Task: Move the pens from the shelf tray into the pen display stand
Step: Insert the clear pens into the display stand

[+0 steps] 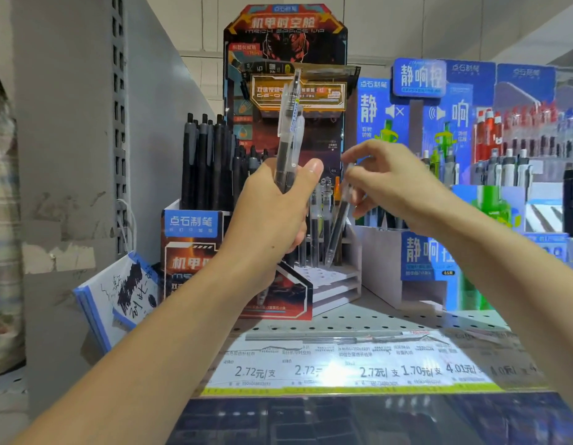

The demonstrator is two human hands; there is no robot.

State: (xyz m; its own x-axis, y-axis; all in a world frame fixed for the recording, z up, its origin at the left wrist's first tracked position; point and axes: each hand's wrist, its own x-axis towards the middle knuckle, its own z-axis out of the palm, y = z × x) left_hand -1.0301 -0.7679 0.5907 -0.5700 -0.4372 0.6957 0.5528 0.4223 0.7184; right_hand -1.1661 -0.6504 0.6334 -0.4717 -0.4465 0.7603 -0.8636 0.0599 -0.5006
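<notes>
My left hand (pixel 275 207) is closed around a small bunch of clear-barrelled pens (pixel 290 123) that stick up in front of the red and black pen display stand (pixel 285 36). My right hand (pixel 384 184) pinches one clear pen (pixel 338 229), tilted, with its tip down at the stand's white perforated tier (pixel 330 277). Several clear pens (pixel 319 220) stand upright in that tier beside it. Black pens (pixel 208 162) fill the stand's left back section. The shelf tray is not identifiable in this view.
A blue pen display (pixel 420 252) with more pens stands right of the stand. A scribbled notepad (pixel 124 290) leans at the left against a grey shelf upright (pixel 118 123). Price labels (pixel 343 367) line the shelf's front edge. Part of another person shows at far left.
</notes>
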